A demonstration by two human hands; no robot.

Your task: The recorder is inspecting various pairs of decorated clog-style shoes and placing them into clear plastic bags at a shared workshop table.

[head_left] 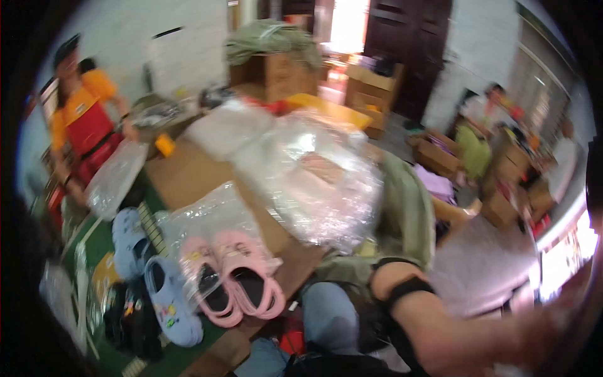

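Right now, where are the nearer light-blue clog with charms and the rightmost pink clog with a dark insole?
Nearer light-blue clog with charms (pixel 172 308), head view: on its upper.
Rightmost pink clog (pixel 249 284), head view: on its dark insole.

Plastic bags (pixel 336 201) glossy, crinkled; pink clogs (pixel 274 294) smooth; cardboard (pixel 182 179) matt.

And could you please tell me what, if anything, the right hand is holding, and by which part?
It cannot be told: the right hand is a blur near the picture's right edge, so its grip and anything in it are unclear.
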